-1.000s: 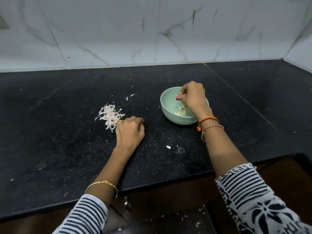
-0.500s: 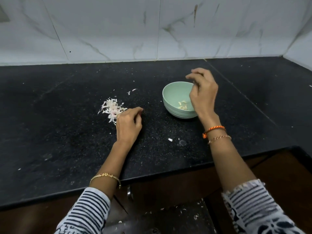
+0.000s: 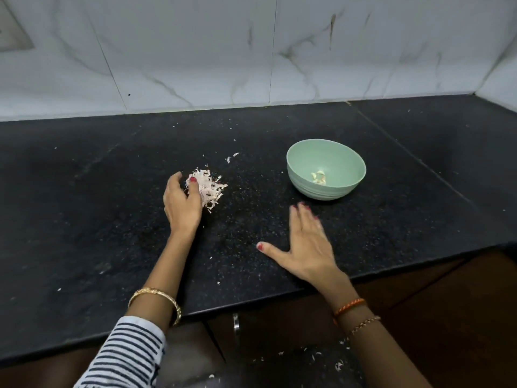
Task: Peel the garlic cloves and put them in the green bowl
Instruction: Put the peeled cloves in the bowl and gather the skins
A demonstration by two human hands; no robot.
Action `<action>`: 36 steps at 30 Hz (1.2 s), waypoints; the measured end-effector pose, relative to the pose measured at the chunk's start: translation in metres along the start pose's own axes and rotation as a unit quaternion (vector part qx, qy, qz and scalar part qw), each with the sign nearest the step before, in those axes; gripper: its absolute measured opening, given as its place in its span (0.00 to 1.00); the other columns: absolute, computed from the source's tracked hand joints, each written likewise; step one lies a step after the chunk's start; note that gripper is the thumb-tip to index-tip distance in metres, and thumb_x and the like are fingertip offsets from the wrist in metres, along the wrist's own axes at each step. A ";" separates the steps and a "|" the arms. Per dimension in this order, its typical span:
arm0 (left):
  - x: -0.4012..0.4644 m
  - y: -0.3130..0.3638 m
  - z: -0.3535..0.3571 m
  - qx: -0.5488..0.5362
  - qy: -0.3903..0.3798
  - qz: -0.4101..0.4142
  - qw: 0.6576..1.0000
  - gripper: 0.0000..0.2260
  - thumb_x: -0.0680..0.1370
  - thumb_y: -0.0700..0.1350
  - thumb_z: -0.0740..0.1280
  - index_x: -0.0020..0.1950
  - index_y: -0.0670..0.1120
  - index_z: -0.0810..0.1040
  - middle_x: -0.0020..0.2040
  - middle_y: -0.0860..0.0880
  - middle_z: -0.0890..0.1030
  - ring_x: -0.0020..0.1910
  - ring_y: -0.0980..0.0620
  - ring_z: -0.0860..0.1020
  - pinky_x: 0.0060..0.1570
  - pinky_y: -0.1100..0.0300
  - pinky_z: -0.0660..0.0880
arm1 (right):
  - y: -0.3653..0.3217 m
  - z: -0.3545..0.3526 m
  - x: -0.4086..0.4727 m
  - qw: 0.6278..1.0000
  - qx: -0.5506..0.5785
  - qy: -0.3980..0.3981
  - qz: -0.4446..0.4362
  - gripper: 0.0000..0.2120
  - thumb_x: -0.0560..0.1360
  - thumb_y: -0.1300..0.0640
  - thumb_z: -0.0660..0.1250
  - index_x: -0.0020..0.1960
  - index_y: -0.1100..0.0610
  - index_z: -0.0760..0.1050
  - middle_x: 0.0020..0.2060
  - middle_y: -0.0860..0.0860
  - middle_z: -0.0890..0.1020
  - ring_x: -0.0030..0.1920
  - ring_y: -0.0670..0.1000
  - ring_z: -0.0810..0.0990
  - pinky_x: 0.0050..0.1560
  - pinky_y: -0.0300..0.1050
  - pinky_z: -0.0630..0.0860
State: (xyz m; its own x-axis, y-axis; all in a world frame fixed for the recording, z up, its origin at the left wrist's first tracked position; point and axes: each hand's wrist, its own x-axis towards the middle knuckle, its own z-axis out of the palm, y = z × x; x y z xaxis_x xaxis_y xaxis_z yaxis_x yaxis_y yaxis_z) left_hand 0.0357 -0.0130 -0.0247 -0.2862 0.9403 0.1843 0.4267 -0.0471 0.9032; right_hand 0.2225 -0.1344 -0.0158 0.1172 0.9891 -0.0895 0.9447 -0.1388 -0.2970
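- Peeled garlic cloves (image 3: 319,177) are seen inside the green bowl (image 3: 347,189), at 2 o'clock on the counter (image 3: 84,219).
- The right hand (image 3: 306,245) is laid flat and empty at 6 o'clock from it.
- The peel pile (image 3: 208,189) is touched by the left hand (image 3: 181,204), fingers curled, likely to gather scraps.

The right hand (image 3: 305,245) is now out of the bowl (image 3: 299,175), flat and spread; the left hand (image 3: 181,203) now touches the peels (image 3: 209,187).

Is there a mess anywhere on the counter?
Yes. Garlic skins sit heaped by the left hand, and small flakes dot the black counter. The green bowl stands upright, nothing spilled.
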 end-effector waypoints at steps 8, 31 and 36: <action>0.025 -0.005 -0.017 0.006 -0.024 -0.011 1.000 0.20 0.82 0.47 0.54 0.71 0.40 0.64 0.70 0.44 0.68 0.69 0.48 0.65 0.67 0.57 0.59 | -0.032 0.003 0.083 0.998 -0.014 0.026 0.051 0.47 0.72 0.30 0.50 0.75 0.61 0.39 0.74 0.61 0.40 0.75 0.57 0.40 0.73 0.49 0.41; 0.119 -0.031 -0.010 -0.124 0.000 -0.044 0.991 0.16 0.82 0.50 0.51 0.54 0.49 0.78 0.54 0.50 0.78 0.58 0.50 0.76 0.63 0.56 0.70 | -0.126 0.010 0.197 0.925 0.305 -0.110 -0.196 0.25 0.81 0.46 0.47 0.75 0.54 0.52 0.75 0.50 0.55 0.73 0.46 0.54 0.70 0.42 0.50; 0.113 -0.020 -0.010 -0.057 -0.012 -0.042 0.997 0.17 0.83 0.47 0.51 0.59 0.43 0.77 0.53 0.48 0.77 0.52 0.55 0.74 0.39 0.80 0.67 | -0.075 -0.009 0.272 0.956 0.281 0.088 0.008 0.26 0.81 0.47 0.50 0.72 0.62 0.61 0.72 0.56 0.64 0.72 0.53 0.61 0.69 0.42 0.56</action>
State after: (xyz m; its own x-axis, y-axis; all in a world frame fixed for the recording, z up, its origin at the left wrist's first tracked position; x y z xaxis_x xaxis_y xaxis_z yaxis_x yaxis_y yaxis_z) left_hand -0.0139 0.0909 -0.0183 -0.2946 0.9506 0.0982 0.3013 -0.0051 0.9535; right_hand 0.1864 0.1456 -0.0094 0.2263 0.9728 0.0491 0.6354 -0.1092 -0.7644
